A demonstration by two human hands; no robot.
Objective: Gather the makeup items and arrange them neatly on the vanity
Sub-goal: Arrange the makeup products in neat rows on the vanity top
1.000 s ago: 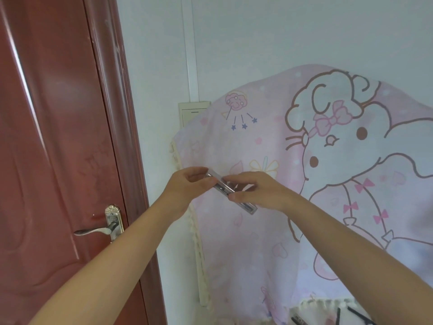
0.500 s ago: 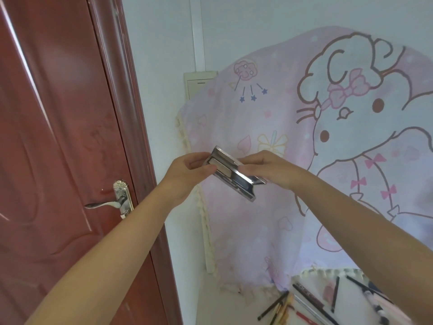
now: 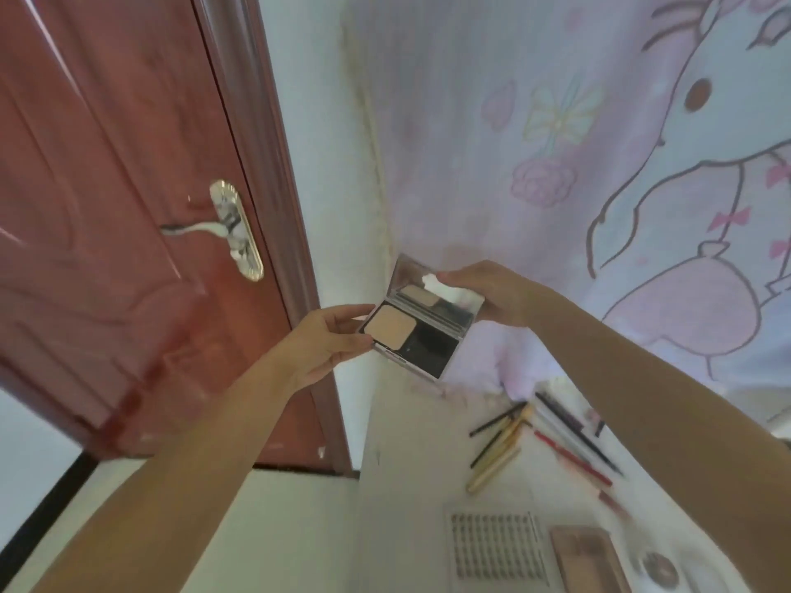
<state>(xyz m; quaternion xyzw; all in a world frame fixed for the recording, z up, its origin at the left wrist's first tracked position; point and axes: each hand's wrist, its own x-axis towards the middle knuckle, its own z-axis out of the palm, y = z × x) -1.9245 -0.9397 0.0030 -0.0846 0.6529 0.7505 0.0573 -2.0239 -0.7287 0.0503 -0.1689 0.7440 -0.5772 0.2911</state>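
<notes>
- The powder compact (image 3: 421,325) is open, held up in the air above the surface (image 3: 411,485).
- The left hand (image 3: 331,342) pinches its bottom half.
- The right hand (image 3: 492,297) grips its mirror lid.
- Makeup pencils (image 3: 552,438) lie below.

compact (image 3: 421,331) above vanity (image 3: 406,485); pencils (image 3: 556,438) on vanity, right of compact; door (image 3: 107,207) left.

Both bare forearms reach forward (raised, converging), the left hand (image 3: 329,341) pinching the open compact (image 3: 421,323) at its base, the right hand (image 3: 492,295) gripping its lid.
</notes>
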